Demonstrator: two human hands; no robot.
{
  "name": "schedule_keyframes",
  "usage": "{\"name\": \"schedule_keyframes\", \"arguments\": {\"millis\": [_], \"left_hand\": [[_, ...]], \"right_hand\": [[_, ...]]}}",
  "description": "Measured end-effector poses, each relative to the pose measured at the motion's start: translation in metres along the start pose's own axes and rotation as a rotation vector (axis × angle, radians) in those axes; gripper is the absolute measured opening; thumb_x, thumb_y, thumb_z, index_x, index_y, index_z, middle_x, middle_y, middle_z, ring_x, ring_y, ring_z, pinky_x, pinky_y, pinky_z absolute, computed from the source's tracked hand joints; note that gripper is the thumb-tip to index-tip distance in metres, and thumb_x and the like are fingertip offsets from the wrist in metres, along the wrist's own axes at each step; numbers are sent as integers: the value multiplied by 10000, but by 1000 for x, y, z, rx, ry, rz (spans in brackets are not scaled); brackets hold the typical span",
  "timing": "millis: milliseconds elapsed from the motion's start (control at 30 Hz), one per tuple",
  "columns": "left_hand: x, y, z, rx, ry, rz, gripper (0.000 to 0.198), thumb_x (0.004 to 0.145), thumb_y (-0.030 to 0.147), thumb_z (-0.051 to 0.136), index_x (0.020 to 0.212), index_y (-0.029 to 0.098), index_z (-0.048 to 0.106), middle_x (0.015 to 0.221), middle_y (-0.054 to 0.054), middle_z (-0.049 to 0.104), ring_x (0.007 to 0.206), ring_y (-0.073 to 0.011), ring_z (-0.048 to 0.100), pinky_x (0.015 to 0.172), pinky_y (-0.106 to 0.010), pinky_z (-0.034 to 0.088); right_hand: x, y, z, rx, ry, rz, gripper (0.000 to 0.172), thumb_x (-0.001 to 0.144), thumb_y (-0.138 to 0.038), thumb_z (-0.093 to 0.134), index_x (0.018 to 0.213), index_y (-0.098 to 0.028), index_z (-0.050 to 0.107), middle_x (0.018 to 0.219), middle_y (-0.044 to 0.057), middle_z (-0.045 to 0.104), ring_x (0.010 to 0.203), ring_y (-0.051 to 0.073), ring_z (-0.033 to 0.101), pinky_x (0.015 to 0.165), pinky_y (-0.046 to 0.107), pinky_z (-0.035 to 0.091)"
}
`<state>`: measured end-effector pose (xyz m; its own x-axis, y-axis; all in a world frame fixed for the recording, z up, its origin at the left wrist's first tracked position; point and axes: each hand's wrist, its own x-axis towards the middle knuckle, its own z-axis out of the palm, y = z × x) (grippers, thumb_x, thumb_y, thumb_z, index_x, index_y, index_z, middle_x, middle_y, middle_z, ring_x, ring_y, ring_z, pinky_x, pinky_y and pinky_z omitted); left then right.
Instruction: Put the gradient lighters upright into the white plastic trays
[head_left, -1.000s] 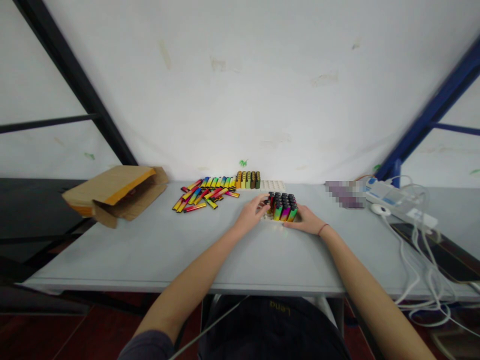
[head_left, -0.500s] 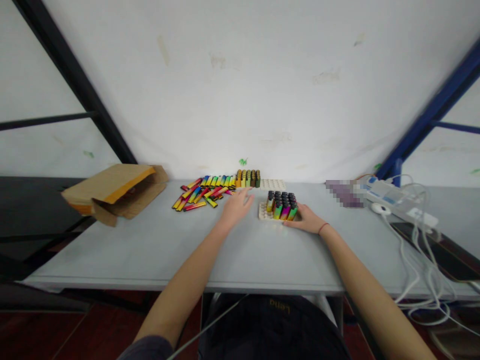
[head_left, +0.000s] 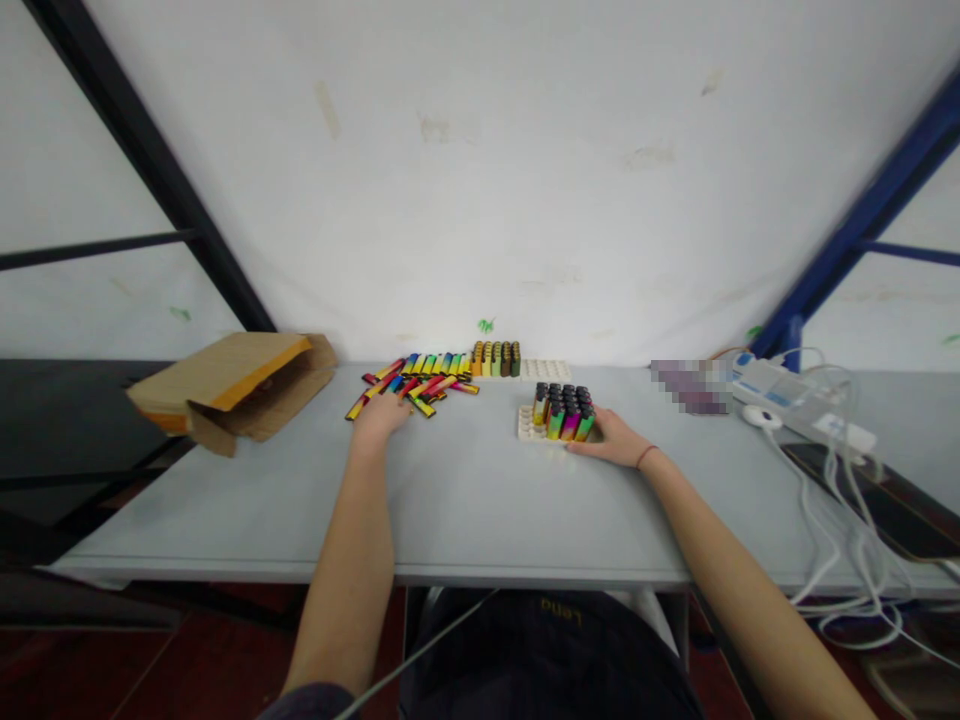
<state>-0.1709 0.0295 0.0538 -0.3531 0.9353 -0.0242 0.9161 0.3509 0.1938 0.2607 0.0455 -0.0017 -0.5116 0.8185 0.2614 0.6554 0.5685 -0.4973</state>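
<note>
Holding the right end of a tray, a person's right hand sets its thumb by the front edge, the other fingers partly hidden. Black-topped upright lighters stand in the tray, its left end bare. The left hand is at the near edge of a loose pile of lighters on the table; whether its fingers grip one cannot be told.

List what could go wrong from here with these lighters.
The loose lighters lie crossed over one another, so the left hand at them might scatter neighbours. The upright lighters stand close together in the partly filled tray; a nudge from the right hand at its end could perhaps shift it.
</note>
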Motion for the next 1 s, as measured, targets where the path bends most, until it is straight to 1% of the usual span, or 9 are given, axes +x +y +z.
{"name": "schedule_keyframes", "arguments": {"millis": [167,300,433,567,633,733,800,867,1000], "left_hand": [[-6,4,-6,-49,-107,85,255,813,399,580,647,233,679,645,-89,649,795,-293,684,728,-361,527],[-20,13,-15,-133,-267,52,292,774,435,643,585,216,601,566,-47,586,649,-228,639,616,-299,508],[-31,23,-18,-195,-377,29,268,693,300,696,536,203,501,552,-6,557,550,-162,556,527,-256,465],[-36,33,-16,-260,-412,68,196,572,129,674,640,206,507,573,46,576,549,-139,549,505,-223,443],[-39,42,-13,-278,-470,144,212,564,96,635,683,211,503,563,61,569,534,-135,546,501,-220,422],[-47,63,-5,-254,-543,347,200,584,83,593,709,214,508,553,64,558,523,-138,534,504,-232,377],[-52,79,3,-239,-500,471,180,600,91,591,717,213,531,569,62,544,546,-141,527,530,-242,370],[-56,91,12,-228,-388,564,177,632,103,592,772,211,576,624,47,563,601,-154,540,577,-255,387],[-55,100,26,-212,-195,688,251,695,96,569,920,190,627,868,-26,646,802,-196,612,725,-282,458]], "right_hand": [[0,0,0,-4,-7,2,602,748,-594,720,1188,-194,628,1222,132,682,1113,348,629,989,503,492],[0,1,0,8,-4,4,611,741,-592,724,1193,-193,623,1220,130,679,1117,343,628,1003,502,486],[0,0,0,11,0,1,606,737,-596,727,1183,-196,629,1209,129,684,1102,347,632,989,508,493],[0,0,1,9,16,3,622,720,-600,744,1187,-204,636,1212,122,688,1104,353,633,994,518,489],[0,0,1,6,20,4,618,720,-602,744,1183,-207,640,1209,119,690,1098,350,636,995,517,488],[0,0,1,7,20,-4,604,722,-602,743,1168,-208,644,1199,116,694,1084,340,641,990,505,492],[0,-1,1,9,20,-3,602,724,-600,743,1167,-205,643,1196,119,696,1084,340,642,979,496,498],[0,-3,-1,13,17,-1,602,726,-595,742,1172,-203,639,1193,119,699,1080,342,644,961,489,508],[-1,-7,-2,12,-1,15,607,738,-587,731,1187,-192,633,1208,127,696,1089,352,645,954,492,512]]}}
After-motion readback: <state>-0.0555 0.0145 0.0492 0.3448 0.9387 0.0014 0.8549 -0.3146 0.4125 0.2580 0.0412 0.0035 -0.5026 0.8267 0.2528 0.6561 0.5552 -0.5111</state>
